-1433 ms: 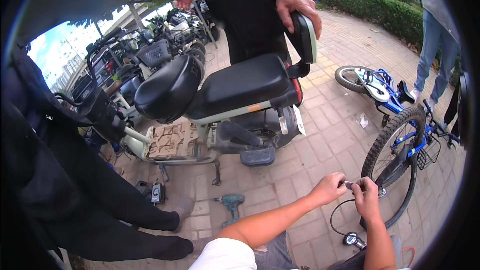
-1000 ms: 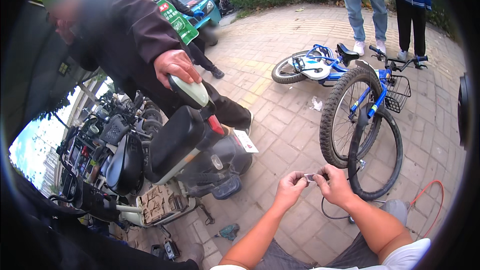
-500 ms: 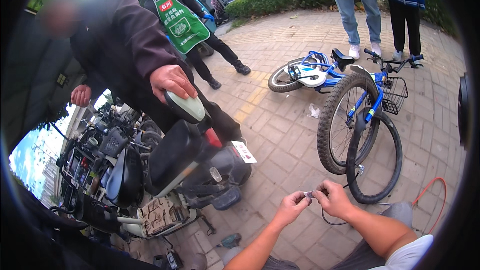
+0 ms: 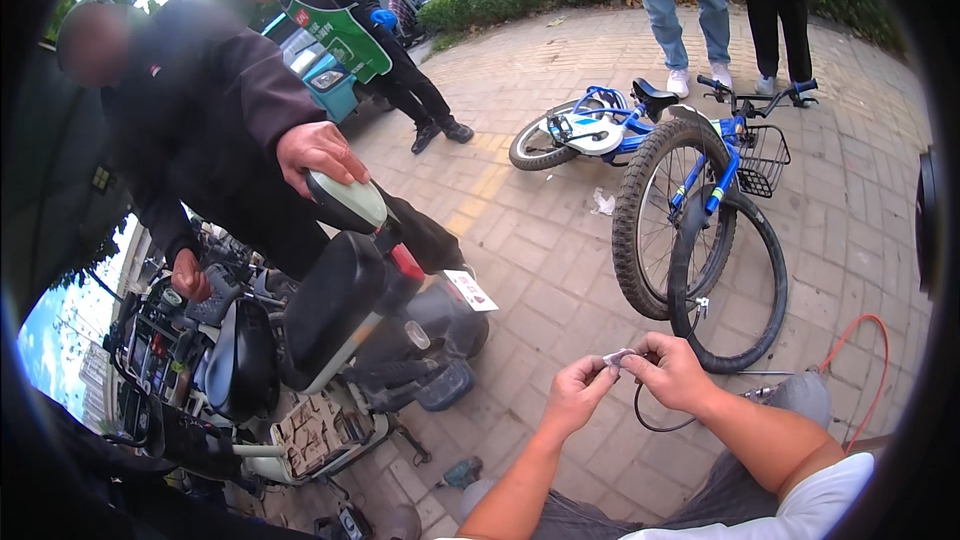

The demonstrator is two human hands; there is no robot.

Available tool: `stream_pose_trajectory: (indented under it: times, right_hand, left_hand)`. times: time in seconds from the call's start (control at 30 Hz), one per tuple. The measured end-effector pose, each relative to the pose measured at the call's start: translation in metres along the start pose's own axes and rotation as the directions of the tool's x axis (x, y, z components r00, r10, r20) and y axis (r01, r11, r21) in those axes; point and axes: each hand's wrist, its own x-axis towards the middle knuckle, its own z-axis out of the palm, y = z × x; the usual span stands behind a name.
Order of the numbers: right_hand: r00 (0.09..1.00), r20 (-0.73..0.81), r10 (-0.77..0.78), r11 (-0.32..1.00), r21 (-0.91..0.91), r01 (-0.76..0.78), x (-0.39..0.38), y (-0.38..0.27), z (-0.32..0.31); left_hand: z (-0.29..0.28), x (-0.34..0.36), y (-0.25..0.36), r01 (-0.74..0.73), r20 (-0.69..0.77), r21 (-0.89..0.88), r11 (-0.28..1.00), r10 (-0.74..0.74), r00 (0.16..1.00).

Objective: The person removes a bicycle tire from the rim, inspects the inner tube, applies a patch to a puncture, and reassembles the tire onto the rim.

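Paving (image 4: 550, 270) spreads under everything here, and over on the left stands an electric scooter (image 4: 335, 305), black seats, pale trim, a bystander's hand (image 4: 322, 152) resting on its backrest (image 4: 355, 200). Across to the right: blue-and-white bicycle (image 4: 630, 143) down on its side, a knobbly-tyred wheel (image 4: 628, 230) up on edge at its fork, two people (image 4: 655, 10) standing just beyond. Next in size, a black tube loop (image 4: 684, 275) leans by that wheel, silvery fitting (image 4: 702, 306) showing at its lower left. Orange-red hose (image 4: 880, 380) curving at far right, thin black hose (image 4: 655, 428) looping beneath the right forearm, and a teal power drill (image 4: 461, 472) lying beside the left knee.

Now to the hands, low and just right of middle! Left hand (image 4: 578, 392) and right hand (image 4: 672, 375) meet almost tip to tip, near the tube. Fingers (image 4: 640, 366) on both are nearly closed, thumbs pressed in, pinching the smallest item of all: a little greyish piece (image 4: 618, 356), held up between them, off the ground.
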Motion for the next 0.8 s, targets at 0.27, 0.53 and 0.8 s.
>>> stream_pose_trajectory:
  times: [0.27, 0.53, 0.8]
  right_hand:
    - [0.999, 0.016, -0.043, 0.998, -0.04, 0.043, 0.002, -0.013, -0.005]
    - [0.973, 0.072, 0.217, 0.911, 0.344, -0.229, 0.015, -0.012, -0.018]
    - [0.864, 0.372, 0.34, 0.591, 0.63, -0.504, 0.021, 0.014, -0.003]
  left_hand:
    - [-0.006, -0.002, 0.001, 0.007, -0.031, 0.07, 0.998, -0.004, 0.999]
    - [-0.006, 0.013, 0.01, -0.117, 0.005, -0.283, 0.952, 0.123, 0.992]
    - [-0.012, 0.019, 0.014, -0.312, 0.26, -0.212, 0.926, 0.361, 0.896]
